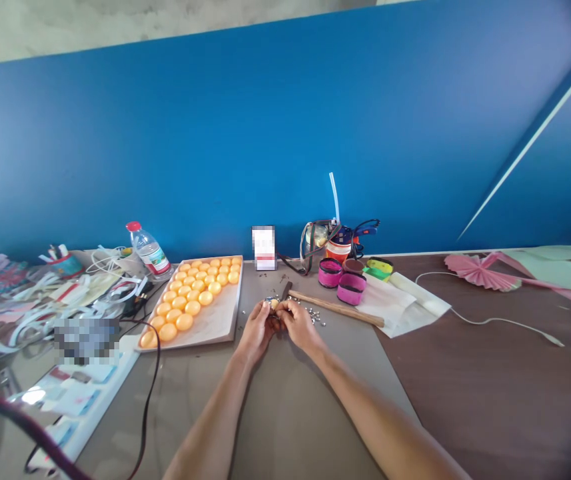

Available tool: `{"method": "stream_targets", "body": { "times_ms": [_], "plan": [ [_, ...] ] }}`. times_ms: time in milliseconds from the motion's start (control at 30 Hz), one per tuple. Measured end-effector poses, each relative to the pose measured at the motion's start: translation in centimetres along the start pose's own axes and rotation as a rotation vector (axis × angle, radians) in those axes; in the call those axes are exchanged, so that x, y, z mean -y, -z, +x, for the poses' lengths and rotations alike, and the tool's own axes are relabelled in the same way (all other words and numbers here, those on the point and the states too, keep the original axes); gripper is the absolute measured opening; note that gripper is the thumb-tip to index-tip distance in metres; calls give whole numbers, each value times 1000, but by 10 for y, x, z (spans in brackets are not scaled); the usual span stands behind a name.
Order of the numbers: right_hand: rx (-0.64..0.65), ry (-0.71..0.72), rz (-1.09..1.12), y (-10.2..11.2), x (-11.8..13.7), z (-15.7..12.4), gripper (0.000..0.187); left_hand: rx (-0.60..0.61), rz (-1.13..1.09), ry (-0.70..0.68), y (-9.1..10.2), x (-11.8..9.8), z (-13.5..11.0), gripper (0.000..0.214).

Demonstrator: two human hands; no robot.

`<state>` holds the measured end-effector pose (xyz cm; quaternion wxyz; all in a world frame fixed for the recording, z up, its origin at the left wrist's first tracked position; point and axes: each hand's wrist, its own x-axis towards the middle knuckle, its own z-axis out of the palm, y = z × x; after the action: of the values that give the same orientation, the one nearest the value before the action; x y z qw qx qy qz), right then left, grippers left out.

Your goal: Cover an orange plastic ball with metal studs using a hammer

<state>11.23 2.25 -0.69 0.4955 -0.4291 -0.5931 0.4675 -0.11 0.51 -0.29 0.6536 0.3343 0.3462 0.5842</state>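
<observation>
Both hands meet over the grey work mat. My left hand is closed, its thumb and fingers pinching a small yellowish piece with darker bits on it, too small to name. My right hand is closed from the other side, fingertips at the same piece. Just beyond them lies a hammer, its dark head close to the fingers and its wooden handle pointing right. Small shiny silver beads or studs are scattered beside my right hand, some partly under the handle.
A shallow tray of glossy orange balls stands left. Behind are a water bottle, a propped phone-like screen and two magenta rings. White sheets lie right; cables and paper strips clutter the left. A blue wall closes the back.
</observation>
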Motion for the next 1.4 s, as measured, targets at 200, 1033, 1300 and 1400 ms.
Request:
{"method": "stream_targets", "body": {
  "times_ms": [200,1033,1300,1400],
  "plan": [
    [11,-9,60,0,-2,0,9,1,10,-3,-4,-2,-2,32],
    [57,-39,173,0,0,1,9,-47,62,-65,0,6,-2,33],
    [37,-71,239,-2,-2,0,11,-27,127,-69,0,7,-3,35],
    [10,-96,255,-4,-6,1,13,-32,156,-76,1,10,-2,37]
  ]
}}
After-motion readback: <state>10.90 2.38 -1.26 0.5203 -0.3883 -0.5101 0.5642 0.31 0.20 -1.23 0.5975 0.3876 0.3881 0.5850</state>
